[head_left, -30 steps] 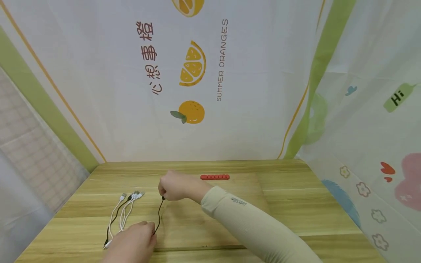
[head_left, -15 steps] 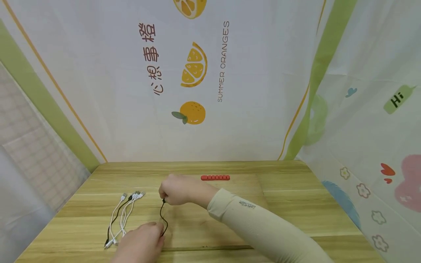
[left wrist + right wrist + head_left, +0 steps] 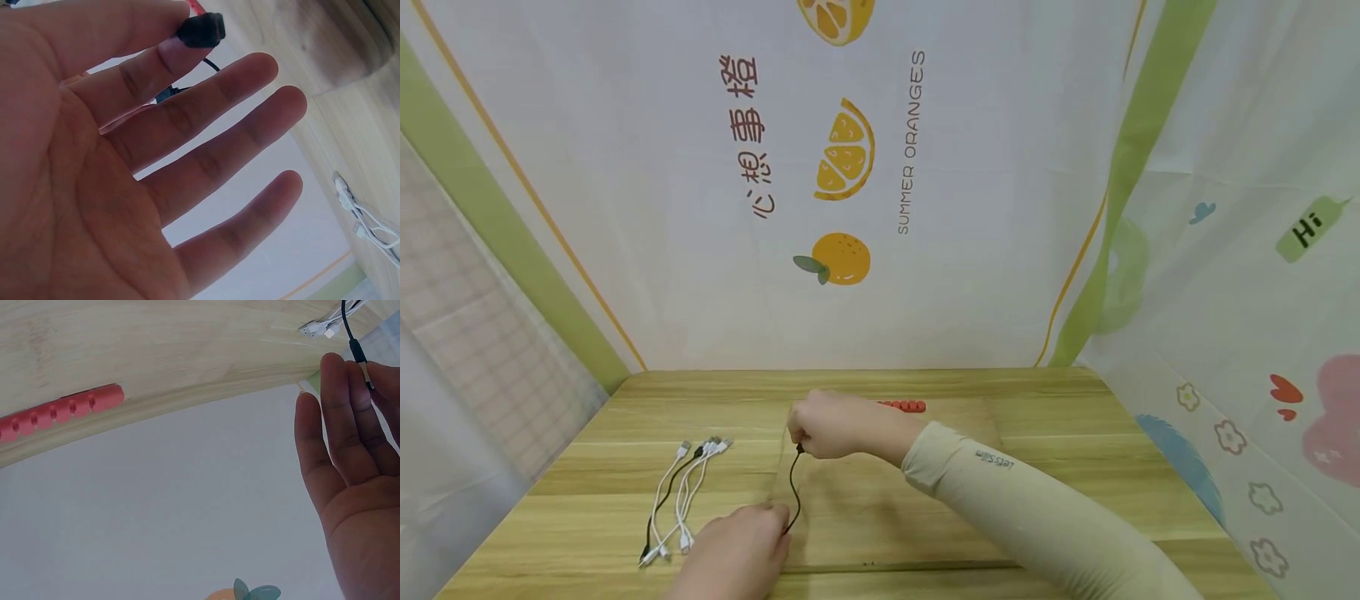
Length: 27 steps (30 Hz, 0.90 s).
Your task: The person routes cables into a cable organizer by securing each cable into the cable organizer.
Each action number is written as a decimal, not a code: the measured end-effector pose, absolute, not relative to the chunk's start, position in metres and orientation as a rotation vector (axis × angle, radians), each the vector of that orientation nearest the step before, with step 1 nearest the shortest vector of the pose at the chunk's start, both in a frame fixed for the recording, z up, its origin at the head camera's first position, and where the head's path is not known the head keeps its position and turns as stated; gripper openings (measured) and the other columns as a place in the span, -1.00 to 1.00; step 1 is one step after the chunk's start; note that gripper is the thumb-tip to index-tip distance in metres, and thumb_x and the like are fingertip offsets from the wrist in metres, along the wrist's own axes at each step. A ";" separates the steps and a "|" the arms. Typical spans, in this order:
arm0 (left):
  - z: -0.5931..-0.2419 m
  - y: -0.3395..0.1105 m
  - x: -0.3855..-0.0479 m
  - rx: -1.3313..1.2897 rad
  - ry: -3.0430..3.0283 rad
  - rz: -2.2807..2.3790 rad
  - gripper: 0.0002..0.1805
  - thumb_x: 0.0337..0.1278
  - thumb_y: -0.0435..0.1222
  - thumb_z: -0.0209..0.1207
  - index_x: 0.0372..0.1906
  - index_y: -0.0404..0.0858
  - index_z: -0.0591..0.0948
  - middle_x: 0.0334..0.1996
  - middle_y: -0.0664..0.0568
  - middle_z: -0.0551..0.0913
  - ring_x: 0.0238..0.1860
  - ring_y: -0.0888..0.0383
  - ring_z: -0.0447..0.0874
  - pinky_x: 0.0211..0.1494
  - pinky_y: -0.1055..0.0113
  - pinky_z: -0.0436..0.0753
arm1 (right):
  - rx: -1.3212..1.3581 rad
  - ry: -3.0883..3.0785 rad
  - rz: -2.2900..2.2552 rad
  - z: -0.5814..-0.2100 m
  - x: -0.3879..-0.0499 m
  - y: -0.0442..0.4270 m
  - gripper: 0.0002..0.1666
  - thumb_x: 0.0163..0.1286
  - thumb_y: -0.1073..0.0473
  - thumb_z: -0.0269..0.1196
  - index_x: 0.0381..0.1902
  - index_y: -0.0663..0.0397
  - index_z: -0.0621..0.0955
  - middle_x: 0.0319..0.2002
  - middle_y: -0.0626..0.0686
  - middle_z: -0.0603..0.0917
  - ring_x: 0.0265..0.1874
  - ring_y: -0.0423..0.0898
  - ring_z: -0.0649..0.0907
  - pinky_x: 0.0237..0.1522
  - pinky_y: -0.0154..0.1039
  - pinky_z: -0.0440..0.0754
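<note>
A short black USB-type cable is stretched between both hands over the wooden table. My left hand pinches its near end; in the left wrist view, a black plug sits between thumb and index finger, the other fingers spread straight. My right hand pinches the far end, where a slim plug with a metal tip shows in the right wrist view. Beyond the right hand lies a red notched cable holder, its left part hidden by that hand; several notches of the red strip show from the right wrist.
Left of the hands, several white cables lie grouped with another black cable. A thin board lies on the table under the right forearm. A printed curtain stands behind the table.
Both hands have moved to the right with the black cable pinched between them. The right hand now covers part of the red holder. The loose cables stay put.
</note>
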<state>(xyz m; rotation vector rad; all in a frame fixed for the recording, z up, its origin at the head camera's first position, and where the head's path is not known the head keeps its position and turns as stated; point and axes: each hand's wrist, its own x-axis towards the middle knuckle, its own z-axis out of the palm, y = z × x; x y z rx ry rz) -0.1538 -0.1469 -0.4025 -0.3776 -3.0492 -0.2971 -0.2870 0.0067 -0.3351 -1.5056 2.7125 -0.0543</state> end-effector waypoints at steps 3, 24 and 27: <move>-0.401 -0.143 -0.155 -0.392 -3.046 -0.289 -0.73 0.25 -0.25 0.41 -0.48 -0.06 0.55 -0.54 0.17 0.55 -0.50 0.13 0.59 -0.44 0.00 0.53 | -1.494 2.709 -0.062 -0.333 -0.287 0.014 -0.73 0.46 0.38 0.22 -0.34 0.02 0.80 -0.36 -0.16 0.72 -0.51 -0.39 0.43 -0.32 -0.57 0.47; -0.396 -0.121 -0.166 -0.481 -3.018 -0.244 -0.82 0.26 -0.29 0.38 -0.43 -0.11 0.63 -0.46 0.13 0.65 -0.36 0.04 0.73 -0.34 -0.10 0.62 | -1.474 2.706 -0.064 -0.322 -0.294 0.049 -0.55 0.45 0.38 0.27 -0.60 -0.09 0.41 -0.59 -0.19 0.29 -0.56 -0.29 0.22 -0.45 -0.43 0.18; -0.397 -0.118 -0.166 -0.494 -2.977 -0.230 -0.82 0.24 -0.31 0.38 -0.44 -0.10 0.62 -0.46 0.12 0.66 -0.33 0.02 0.74 -0.34 -0.11 0.62 | -1.461 2.724 -0.041 -0.321 -0.296 0.053 -0.66 0.45 0.35 0.28 -0.55 -0.02 0.57 -0.55 -0.17 0.49 -0.53 -0.30 0.36 -0.41 -0.46 0.32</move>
